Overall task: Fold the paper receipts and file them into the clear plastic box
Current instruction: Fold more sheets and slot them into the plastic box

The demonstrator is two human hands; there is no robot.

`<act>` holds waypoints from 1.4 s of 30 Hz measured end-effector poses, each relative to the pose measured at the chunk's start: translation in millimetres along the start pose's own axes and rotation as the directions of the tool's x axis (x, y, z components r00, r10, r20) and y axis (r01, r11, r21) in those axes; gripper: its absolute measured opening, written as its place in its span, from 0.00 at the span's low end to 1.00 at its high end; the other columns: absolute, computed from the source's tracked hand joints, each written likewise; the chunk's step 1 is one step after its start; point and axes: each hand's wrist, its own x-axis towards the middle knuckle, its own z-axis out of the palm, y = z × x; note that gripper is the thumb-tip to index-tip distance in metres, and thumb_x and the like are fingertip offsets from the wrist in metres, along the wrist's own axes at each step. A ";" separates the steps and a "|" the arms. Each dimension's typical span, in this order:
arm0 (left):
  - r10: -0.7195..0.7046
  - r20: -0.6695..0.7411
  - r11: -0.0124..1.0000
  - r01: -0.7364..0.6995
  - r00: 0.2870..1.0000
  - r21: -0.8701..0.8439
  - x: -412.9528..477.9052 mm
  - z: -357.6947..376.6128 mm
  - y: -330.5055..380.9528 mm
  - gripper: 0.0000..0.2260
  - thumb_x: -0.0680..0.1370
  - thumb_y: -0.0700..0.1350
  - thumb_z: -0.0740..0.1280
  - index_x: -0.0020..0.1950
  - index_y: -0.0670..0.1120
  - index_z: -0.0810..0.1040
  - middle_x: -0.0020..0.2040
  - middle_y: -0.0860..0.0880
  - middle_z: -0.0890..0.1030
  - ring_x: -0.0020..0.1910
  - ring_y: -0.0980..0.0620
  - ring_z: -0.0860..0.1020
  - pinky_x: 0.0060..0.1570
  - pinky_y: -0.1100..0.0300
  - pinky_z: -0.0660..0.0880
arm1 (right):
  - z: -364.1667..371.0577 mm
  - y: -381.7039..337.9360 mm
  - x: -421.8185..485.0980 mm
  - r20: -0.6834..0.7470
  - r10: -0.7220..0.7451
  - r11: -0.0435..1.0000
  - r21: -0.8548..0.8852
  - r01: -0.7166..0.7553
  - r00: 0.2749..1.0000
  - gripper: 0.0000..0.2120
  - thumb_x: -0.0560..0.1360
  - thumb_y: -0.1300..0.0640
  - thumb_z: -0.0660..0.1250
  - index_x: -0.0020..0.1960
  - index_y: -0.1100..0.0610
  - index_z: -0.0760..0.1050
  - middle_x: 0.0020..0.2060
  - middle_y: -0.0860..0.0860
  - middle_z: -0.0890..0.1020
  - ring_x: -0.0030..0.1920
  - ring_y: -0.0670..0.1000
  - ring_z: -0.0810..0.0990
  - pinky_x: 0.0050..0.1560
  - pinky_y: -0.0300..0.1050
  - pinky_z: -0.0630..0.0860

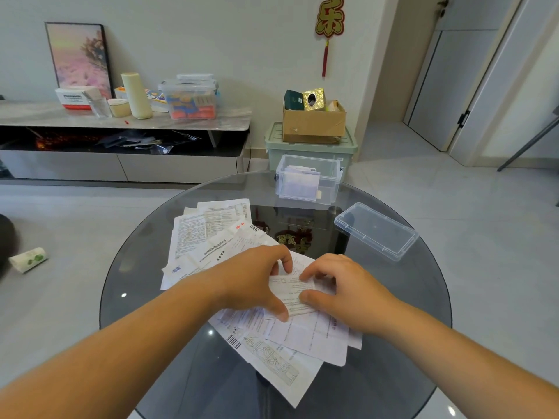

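Observation:
A small white receipt lies on top of a spread of several paper receipts on the round glass table. My left hand pinches its left side with thumb and fingers. My right hand grips its right side, thumb on the front edge, index finger on the top. The receipt looks partly folded. The clear plastic box stands open at the table's far edge with a few folded papers inside at its left. Its clear lid lies to the right.
More papers fan out toward the table's near edge. Beyond the table stand a green storage bin with a cardboard box on it, and a low cabinet at left. A paper roll lies on the floor.

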 end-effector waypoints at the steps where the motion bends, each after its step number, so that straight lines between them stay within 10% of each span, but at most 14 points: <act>1: 0.005 -0.002 1.000 -0.005 1.000 -0.023 -0.6 0.7 -0.3 0.27 0.66 0.53 0.81 0.56 0.60 0.69 0.52 0.61 0.74 0.51 0.57 0.76 0.43 0.71 0.72 | -0.5 -1.6 1.1 -0.014 0.015 1.000 0.027 -0.015 1.000 0.12 0.75 0.44 0.72 0.56 0.40 0.75 0.53 0.36 0.75 0.55 0.41 0.74 0.54 0.38 0.75; 6: -0.015 -0.042 0.967 0.004 0.999 -0.257 -4.5 -1.8 -2.1 0.28 0.69 0.49 0.80 0.62 0.64 0.69 0.49 0.59 0.82 0.46 0.60 0.82 0.46 0.68 0.78 | -1.3 -5.4 4.8 -0.087 0.059 0.983 0.178 -0.043 0.994 0.12 0.73 0.49 0.75 0.53 0.42 0.75 0.47 0.40 0.80 0.46 0.42 0.78 0.43 0.34 0.75; 12: -0.031 -0.121 0.917 -0.020 0.992 -0.399 -7.9 -7.1 -1.1 0.06 0.75 0.48 0.75 0.50 0.55 0.83 0.45 0.58 0.85 0.43 0.59 0.84 0.42 0.63 0.81 | -5.7 -7.4 7.4 -0.073 0.078 0.962 0.268 -0.056 0.994 0.10 0.72 0.53 0.76 0.49 0.42 0.79 0.42 0.43 0.81 0.42 0.45 0.80 0.43 0.39 0.79; 22: -0.004 -0.257 0.931 -0.091 0.966 -0.354 -2.2 -10.0 10.7 0.18 0.70 0.49 0.79 0.49 0.54 0.71 0.41 0.56 0.85 0.38 0.61 0.82 0.39 0.65 0.79 | -27.5 -22.5 14.2 -0.024 0.053 0.943 0.330 -0.043 0.998 0.03 0.76 0.51 0.72 0.44 0.49 0.84 0.38 0.44 0.83 0.37 0.38 0.80 0.38 0.30 0.74; 30: 0.020 -0.319 0.951 -0.117 0.948 -0.288 32.8 -41.8 5.4 0.09 0.76 0.58 0.70 0.52 0.56 0.77 0.45 0.56 0.82 0.45 0.59 0.80 0.46 0.62 0.78 | -58.9 -7.8 52.0 -0.079 0.105 0.963 0.256 -0.081 0.991 0.05 0.76 0.52 0.72 0.41 0.48 0.83 0.37 0.44 0.84 0.37 0.39 0.81 0.36 0.31 0.73; 37: 0.118 -0.396 0.982 -0.048 0.910 0.182 128.9 -86.7 -22.8 0.19 0.84 0.56 0.57 0.73 0.51 0.70 0.70 0.51 0.73 0.65 0.49 0.73 0.66 0.53 0.70 | -128.7 10.1 144.7 -0.402 0.050 0.996 0.092 -0.014 0.914 0.06 0.78 0.53 0.70 0.44 0.50 0.84 0.41 0.43 0.81 0.44 0.43 0.78 0.37 0.37 0.69; 42: 0.292 -0.289 0.819 -0.083 0.912 0.567 184.9 -96.5 -25.5 0.24 0.82 0.62 0.57 0.72 0.50 0.69 0.66 0.50 0.75 0.64 0.49 0.73 0.66 0.51 0.68 | -146.2 27.6 216.7 -0.469 -0.006 0.998 -0.057 -0.024 0.883 0.05 0.78 0.52 0.70 0.43 0.48 0.81 0.38 0.42 0.80 0.44 0.48 0.78 0.41 0.42 0.73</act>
